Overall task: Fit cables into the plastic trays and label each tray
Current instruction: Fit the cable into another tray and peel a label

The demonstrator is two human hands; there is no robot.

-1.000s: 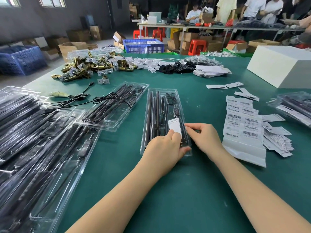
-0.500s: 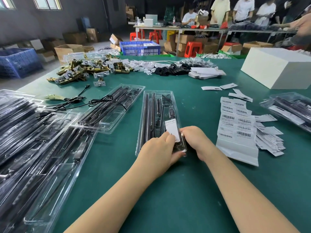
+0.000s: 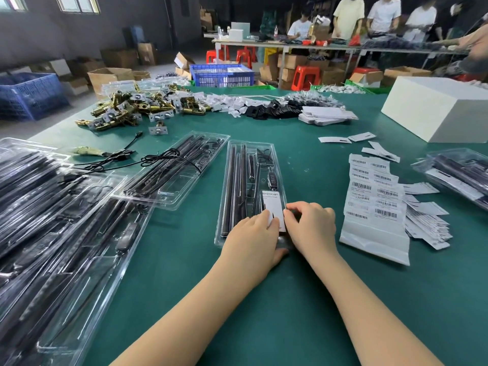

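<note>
Centre frame, a clear tray (image 3: pixel 247 186) runs lengthwise up the green counter (image 3: pixel 303 299); left hand (image 3: pixel 254 237) presses and right hand (image 3: pixel 313 224) pinches its white label (image 3: pixel 273 207) at the tray's near end

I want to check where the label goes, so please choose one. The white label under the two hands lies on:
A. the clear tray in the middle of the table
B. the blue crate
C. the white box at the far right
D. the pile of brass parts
A: the white label lies on the near end of the middle clear tray, with the left hand and right hand on it.
</note>
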